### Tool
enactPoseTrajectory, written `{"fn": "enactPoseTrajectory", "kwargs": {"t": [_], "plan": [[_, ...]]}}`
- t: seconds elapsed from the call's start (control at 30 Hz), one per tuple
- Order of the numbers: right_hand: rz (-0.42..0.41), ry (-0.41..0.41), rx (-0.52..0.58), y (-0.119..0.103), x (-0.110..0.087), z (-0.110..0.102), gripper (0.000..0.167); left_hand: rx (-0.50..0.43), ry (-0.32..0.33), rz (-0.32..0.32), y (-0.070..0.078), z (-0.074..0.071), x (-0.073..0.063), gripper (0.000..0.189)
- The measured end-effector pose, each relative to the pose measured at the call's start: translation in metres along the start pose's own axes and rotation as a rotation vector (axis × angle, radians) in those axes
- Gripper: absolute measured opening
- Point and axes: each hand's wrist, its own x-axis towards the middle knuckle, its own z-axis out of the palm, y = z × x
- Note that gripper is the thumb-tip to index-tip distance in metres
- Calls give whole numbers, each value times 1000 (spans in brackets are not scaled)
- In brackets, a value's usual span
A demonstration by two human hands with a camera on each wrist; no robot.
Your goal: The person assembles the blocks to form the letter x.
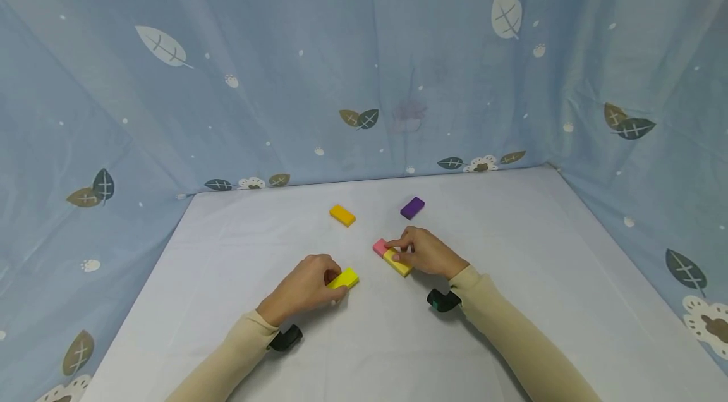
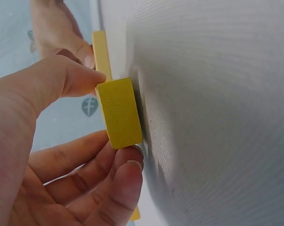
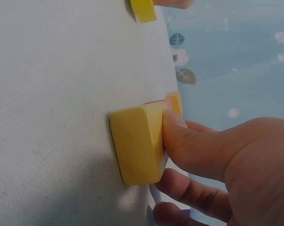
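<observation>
Our left hand (image 1: pixel 307 288) pinched a bright yellow block (image 1: pixel 344 279) between thumb and curled fingers; the left wrist view showed the thumb tip on one long edge and the fingertips under the other, the block lying flat on the counter (image 1: pixel 227 263). The block was a small slab with a matte, faintly grainy face and softened corners. Our right hand (image 1: pixel 428 252) gripped a darker yellow block (image 1: pixel 397 261) the same way, thumb on its side and fingers bent round the far edge. This block lay end to end with a pink block (image 1: pixel 379 246), the two touching in one slanted line. The two held blocks sat near each other in the middle of the counter.

Farther back lay an orange block (image 1: pixel 342 215) and a purple block (image 1: pixel 412 207), well apart from each other. The counter wore a pale, finely woven cloth. Blue fabric (image 1: pixel 364 60) printed with leaves and flowers hung behind and at both sides.
</observation>
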Motion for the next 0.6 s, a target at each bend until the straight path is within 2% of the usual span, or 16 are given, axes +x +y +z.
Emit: {"fn": "enactPoseTrajectory", "kwargs": {"t": [0.4, 0.6], "plan": [[-21, -3, 0, 2, 0, 0, 30, -2, 8, -6, 3, -4, 3, 20], [-6, 0, 3, 2, 1, 0, 29, -5, 12, -6, 3, -6, 5, 21]]}}
